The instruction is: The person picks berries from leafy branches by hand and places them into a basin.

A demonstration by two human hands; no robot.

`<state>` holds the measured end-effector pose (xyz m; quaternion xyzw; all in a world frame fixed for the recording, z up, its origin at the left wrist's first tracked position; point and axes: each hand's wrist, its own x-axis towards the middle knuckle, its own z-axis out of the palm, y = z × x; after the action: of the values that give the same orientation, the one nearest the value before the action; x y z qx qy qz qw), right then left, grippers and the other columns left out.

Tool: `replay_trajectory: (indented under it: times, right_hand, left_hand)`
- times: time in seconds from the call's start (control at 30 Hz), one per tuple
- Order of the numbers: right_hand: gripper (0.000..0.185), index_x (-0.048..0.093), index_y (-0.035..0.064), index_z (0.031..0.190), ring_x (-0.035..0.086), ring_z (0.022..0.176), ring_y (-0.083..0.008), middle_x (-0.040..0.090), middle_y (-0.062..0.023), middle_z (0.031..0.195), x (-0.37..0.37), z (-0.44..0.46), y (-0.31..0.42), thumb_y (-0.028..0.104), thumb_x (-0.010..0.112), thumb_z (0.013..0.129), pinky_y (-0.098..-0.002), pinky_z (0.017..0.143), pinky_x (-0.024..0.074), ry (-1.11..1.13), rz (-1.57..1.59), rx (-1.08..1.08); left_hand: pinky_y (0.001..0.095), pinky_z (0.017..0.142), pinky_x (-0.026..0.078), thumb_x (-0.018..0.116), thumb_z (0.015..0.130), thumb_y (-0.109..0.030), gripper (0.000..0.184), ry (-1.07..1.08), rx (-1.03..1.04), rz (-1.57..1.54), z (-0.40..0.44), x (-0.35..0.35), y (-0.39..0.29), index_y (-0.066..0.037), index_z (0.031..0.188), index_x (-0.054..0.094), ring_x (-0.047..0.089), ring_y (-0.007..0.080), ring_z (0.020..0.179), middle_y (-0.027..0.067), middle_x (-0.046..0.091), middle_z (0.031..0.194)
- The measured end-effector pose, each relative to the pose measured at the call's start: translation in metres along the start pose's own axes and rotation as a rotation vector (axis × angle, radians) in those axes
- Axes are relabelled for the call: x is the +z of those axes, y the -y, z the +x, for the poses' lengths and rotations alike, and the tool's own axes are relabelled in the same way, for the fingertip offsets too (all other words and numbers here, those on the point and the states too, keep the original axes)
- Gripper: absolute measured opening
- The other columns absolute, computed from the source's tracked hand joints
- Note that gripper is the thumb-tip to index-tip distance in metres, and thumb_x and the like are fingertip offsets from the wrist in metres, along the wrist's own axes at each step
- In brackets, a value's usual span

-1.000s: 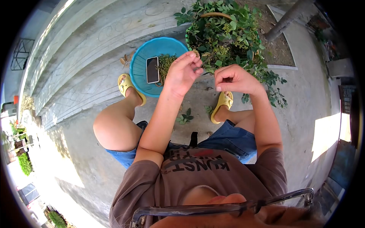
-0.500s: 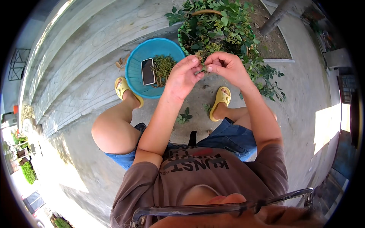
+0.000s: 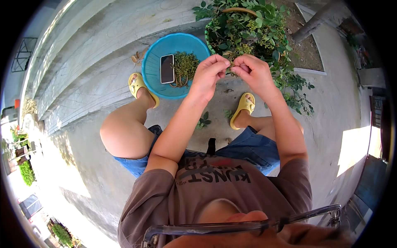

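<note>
My left hand [image 3: 210, 74] and my right hand [image 3: 255, 73] meet in front of the basket, both closed with fingertips pinched. Between them is a small sprig of green berries [image 3: 231, 64], mostly hidden by my fingers. Just beyond, a green-rimmed basket [image 3: 209, 40] with a brown handle overflows with leafy, berry-bearing branches [image 3: 248, 31]. To the left stands a blue plastic basin [image 3: 154, 68]. In it lie a phone [image 3: 167, 69], dark screen up, and a heap of picked green berry clusters [image 3: 185, 65].
My feet in yellow sandals [image 3: 137, 86] rest on concrete either side of the basin's near edge. Concrete steps [image 3: 95, 62] rise at left. Cut leafy branches [image 3: 295, 89] trail on the ground at right. Fallen leaves [image 3: 203, 120] lie between my feet. A trunk [image 3: 316, 22] stands beyond the basket.
The view has shifted slightly, so basin and basket appear farther right and higher. My left fingers have curled in more, and both hands stay together at the sprig.
</note>
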<state>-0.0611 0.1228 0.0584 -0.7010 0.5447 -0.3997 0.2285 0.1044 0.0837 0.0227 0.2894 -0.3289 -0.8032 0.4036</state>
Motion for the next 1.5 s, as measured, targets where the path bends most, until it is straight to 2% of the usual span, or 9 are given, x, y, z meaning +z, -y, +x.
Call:
replay_trajectory:
  times: [0.17,0.33,0.57,0.77,0.97,1.23,1.4,1.47,1.5]
  right_hand:
    - [0.012,0.059,0.0027,0.081,0.043,0.055,-0.0146,0.046,-0.0045,0.062,0.005,0.003,-0.003,0.005,0.069,0.074,-0.0286,0.052,0.0386,0.193,0.009,0.087]
    - [0.031,0.065,0.0040,0.086,0.060,0.070,-0.0328,0.064,-0.0125,0.076,0.016,0.005,-0.020,0.034,0.058,0.087,-0.0398,0.065,0.0469,0.761,-0.209,0.060]
    - [0.020,0.057,0.0041,0.107,0.059,0.085,-0.0331,0.062,-0.0144,0.093,0.072,0.020,-0.020,0.007,0.051,0.088,-0.0407,0.076,0.0469,0.443,-0.138,-0.102]
    - [0.025,0.056,0.0047,0.111,0.061,0.095,-0.0276,0.062,-0.0124,0.108,0.118,0.049,-0.014,0.000,0.050,0.087,-0.0361,0.081,0.0491,0.085,-0.148,-0.446]
    - [0.019,0.061,0.0059,0.108,0.066,0.088,-0.0230,0.068,-0.0100,0.100,0.112,0.070,-0.003,0.011,0.053,0.091,-0.0324,0.077,0.0515,0.352,0.046,0.080]
    - [0.026,0.057,0.0047,0.113,0.065,0.091,-0.0276,0.067,-0.0112,0.099,0.123,0.080,-0.006,0.010,0.059,0.087,-0.0353,0.076,0.0522,0.301,0.112,-0.080]
    - [0.026,0.057,0.0040,0.112,0.066,0.087,-0.0251,0.066,-0.0118,0.098,0.126,0.090,-0.013,0.005,0.060,0.086,-0.0340,0.074,0.0535,0.323,0.157,-0.057]
    - [0.026,0.058,0.0041,0.111,0.066,0.086,-0.0247,0.066,-0.0117,0.097,0.126,0.094,-0.015,0.005,0.060,0.086,-0.0336,0.073,0.0537,0.333,0.157,-0.056]
    - [0.025,0.058,0.0041,0.111,0.066,0.085,-0.0242,0.066,-0.0116,0.097,0.126,0.096,-0.015,0.005,0.059,0.086,-0.0333,0.072,0.0539,0.344,0.159,-0.055]
  left_hand:
    - [0.0259,0.070,0.040,0.061,0.085,-0.014,0.007,-0.082,-0.013,-0.027,0.003,-0.012,-0.002,-0.008,0.083,0.059,0.050,0.0086,0.073,-0.0017,0.056,0.077]
    - [0.0222,0.062,0.035,0.062,0.084,-0.016,0.012,-0.212,0.151,0.348,0.015,-0.057,-0.021,-0.007,0.077,0.060,0.044,0.0058,0.065,-0.0036,0.052,0.071]
    - [0.0306,0.057,0.040,0.070,0.079,-0.026,0.028,-0.517,0.304,1.246,0.029,-0.139,-0.017,-0.002,0.073,0.059,0.049,0.0141,0.060,0.0045,0.053,0.063]
    - [0.0350,0.069,0.049,0.068,0.078,-0.030,0.026,-0.626,0.284,1.335,0.044,-0.218,0.013,-0.005,0.088,0.069,0.065,0.0237,0.076,0.0122,0.067,0.081]
    - [0.0386,0.086,0.047,0.067,0.077,-0.032,0.036,-0.815,-0.032,1.541,0.057,-0.297,0.057,-0.006,0.102,0.067,0.057,0.0308,0.101,0.0139,0.066,0.098]
    - [0.0511,0.096,0.037,0.076,0.069,-0.046,0.097,-0.774,-0.501,1.646,0.066,-0.298,0.081,-0.019,0.145,0.022,0.038,0.0383,0.122,0.0190,0.038,0.134]
    - [0.0477,0.090,0.043,0.075,0.070,-0.040,0.097,-0.708,-0.577,1.550,0.069,-0.298,0.035,-0.019,0.147,0.020,0.050,0.0337,0.110,0.0169,0.049,0.123]
    - [0.0399,0.084,0.047,0.073,0.073,-0.032,0.091,-0.455,-0.555,0.538,0.060,-0.315,0.022,-0.015,0.146,0.021,0.058,0.0267,0.101,0.0149,0.057,0.114]
    - [0.0399,0.084,0.047,0.073,0.073,-0.032,0.091,-0.461,-0.552,0.536,0.052,-0.321,0.017,-0.015,0.146,0.021,0.058,0.0267,0.101,0.0149,0.057,0.114]
